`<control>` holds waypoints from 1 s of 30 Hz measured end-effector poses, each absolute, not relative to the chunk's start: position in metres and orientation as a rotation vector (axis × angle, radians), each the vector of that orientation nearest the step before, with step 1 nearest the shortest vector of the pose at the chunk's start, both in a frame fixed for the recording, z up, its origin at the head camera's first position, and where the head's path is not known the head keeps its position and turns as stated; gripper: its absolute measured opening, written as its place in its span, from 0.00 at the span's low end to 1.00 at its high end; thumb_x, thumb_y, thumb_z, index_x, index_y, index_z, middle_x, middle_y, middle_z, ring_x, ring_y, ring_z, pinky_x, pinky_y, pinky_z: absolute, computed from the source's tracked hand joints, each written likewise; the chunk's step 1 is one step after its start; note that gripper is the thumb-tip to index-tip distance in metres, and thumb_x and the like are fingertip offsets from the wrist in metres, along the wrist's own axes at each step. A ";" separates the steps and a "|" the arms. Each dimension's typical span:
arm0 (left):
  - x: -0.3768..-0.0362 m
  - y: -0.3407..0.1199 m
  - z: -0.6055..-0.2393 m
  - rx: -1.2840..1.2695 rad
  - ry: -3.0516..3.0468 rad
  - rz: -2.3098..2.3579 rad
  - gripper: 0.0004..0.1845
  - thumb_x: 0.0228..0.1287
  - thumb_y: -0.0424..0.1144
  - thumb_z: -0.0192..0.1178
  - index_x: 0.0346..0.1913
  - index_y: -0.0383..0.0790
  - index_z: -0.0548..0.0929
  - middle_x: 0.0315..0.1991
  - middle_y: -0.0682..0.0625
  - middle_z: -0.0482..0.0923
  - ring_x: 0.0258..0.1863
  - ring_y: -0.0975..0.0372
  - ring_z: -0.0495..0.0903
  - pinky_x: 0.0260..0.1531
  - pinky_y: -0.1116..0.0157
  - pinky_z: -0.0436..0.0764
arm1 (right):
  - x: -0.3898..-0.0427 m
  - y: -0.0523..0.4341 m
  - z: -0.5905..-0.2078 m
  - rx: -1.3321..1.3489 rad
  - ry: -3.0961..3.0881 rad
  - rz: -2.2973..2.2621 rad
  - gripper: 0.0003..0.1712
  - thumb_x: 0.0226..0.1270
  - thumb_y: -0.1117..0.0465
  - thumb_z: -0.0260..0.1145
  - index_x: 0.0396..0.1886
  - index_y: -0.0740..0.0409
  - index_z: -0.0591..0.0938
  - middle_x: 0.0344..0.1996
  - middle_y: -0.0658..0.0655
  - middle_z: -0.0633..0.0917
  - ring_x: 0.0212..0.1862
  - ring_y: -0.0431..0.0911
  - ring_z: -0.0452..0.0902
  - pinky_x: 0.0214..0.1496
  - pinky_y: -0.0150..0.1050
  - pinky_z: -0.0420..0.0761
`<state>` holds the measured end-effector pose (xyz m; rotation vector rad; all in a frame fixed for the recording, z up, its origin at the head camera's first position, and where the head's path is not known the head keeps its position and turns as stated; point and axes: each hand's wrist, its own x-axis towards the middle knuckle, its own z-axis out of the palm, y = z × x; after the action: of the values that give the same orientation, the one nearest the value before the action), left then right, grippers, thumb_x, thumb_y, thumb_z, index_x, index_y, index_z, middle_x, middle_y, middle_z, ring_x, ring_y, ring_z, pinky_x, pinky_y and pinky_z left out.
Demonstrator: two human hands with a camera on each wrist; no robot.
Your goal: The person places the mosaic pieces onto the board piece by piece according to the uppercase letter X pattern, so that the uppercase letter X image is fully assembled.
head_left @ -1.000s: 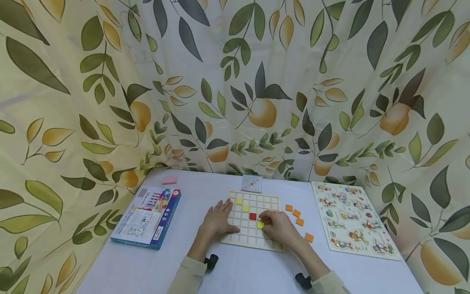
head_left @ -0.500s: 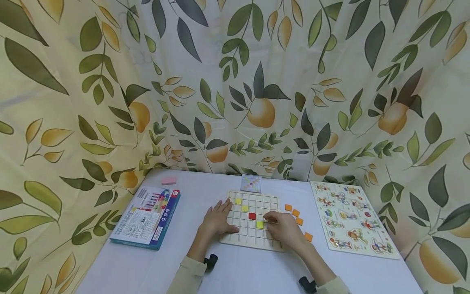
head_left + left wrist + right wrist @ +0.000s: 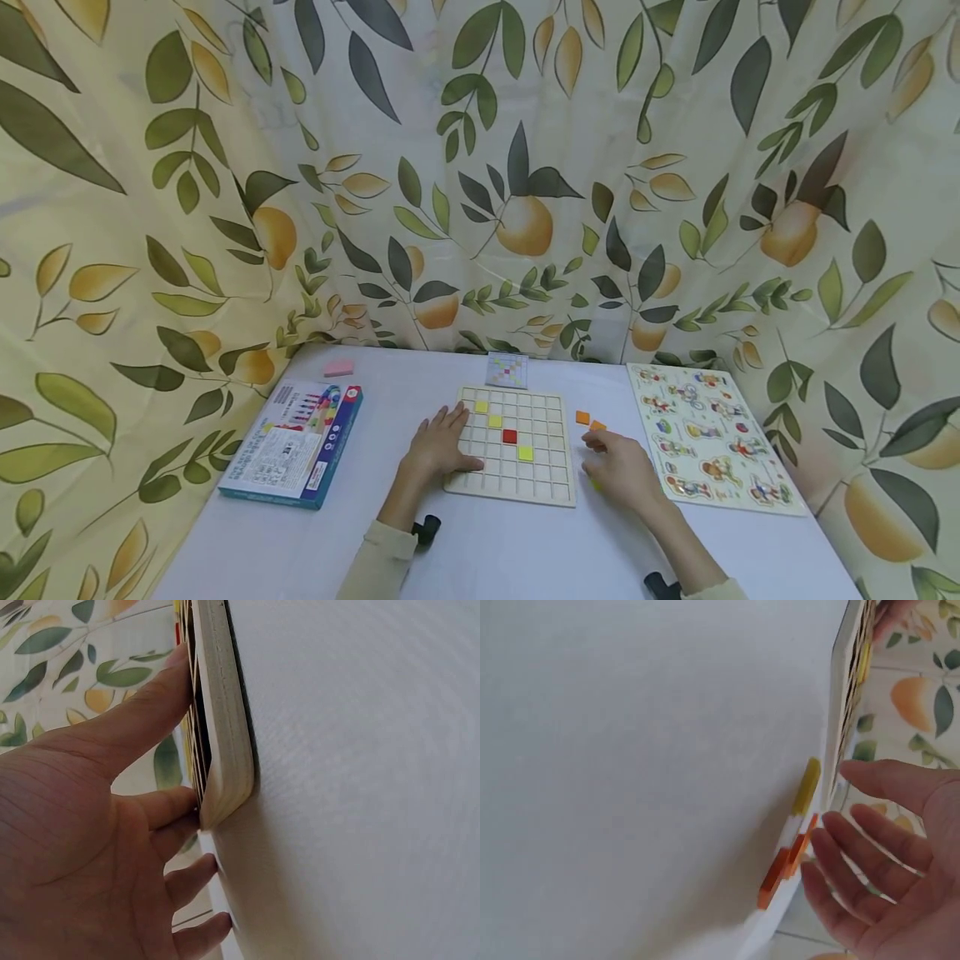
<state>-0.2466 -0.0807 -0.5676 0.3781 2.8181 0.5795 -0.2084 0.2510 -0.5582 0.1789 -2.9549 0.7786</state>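
3 yellow tiles (image 3: 525,453), 1 red tile (image 3: 509,436)

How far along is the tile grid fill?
Early. Done: four tiles sit in the grid board: three yellow tiles and one red tile. In hand: the left hand rests on the board's left edge; the right hand is open, holding nothing, over the loose orange tiles beside the board. Left: most cells are bare.
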 end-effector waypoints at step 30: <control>-0.246 -0.079 -0.563 0.351 2.806 0.606 0.57 0.56 0.63 0.75 0.82 0.39 0.61 0.84 0.46 0.53 0.83 0.46 0.50 0.78 0.39 0.52 | -0.196 0.281 -0.565 0.263 -2.988 0.838 0.32 0.51 0.66 0.80 0.59 0.56 0.84 0.33 0.45 0.86 0.36 0.39 0.80 0.40 0.37 0.82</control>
<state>-0.2456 -0.0788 -0.5629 0.3515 2.8062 0.6061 -0.1959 0.2805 -0.5650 0.2626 -2.9876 0.8383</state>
